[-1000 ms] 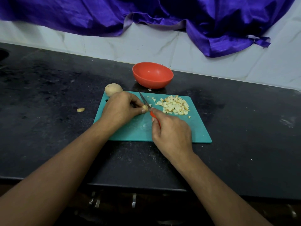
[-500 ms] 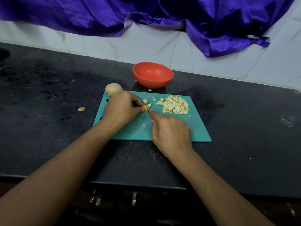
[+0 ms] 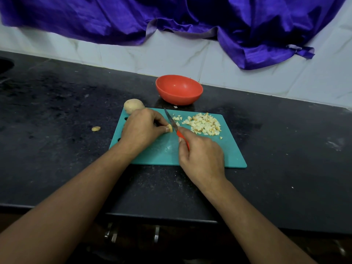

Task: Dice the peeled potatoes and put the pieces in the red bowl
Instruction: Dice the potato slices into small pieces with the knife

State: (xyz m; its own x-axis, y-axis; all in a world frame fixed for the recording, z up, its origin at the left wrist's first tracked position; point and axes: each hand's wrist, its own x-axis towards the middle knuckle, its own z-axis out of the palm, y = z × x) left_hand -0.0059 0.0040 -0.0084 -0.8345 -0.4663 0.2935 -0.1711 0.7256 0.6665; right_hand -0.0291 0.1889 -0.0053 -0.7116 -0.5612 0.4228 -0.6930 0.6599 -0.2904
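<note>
On the teal cutting board (image 3: 224, 155) my left hand (image 3: 141, 128) pinches a small potato piece (image 3: 170, 128) at its fingertips. My right hand (image 3: 202, 159) grips a red-handled knife (image 3: 172, 122), its blade raised just right of that piece and pointing away from me. A heap of diced potato (image 3: 204, 125) lies on the board's far right part. A whole peeled potato (image 3: 133, 105) sits at the board's far left corner. The red bowl (image 3: 179, 89) stands behind the board and looks empty.
A stray potato scrap (image 3: 96, 128) lies on the black counter (image 3: 57, 111) left of the board. A white tiled wall with a hanging purple cloth (image 3: 190, 20) runs behind. The counter's front edge is near my forearms.
The knife was pressed down into the potato piece half a second ago; now its blade is lifted again and shows beside the piece. My left hand stays in place.
</note>
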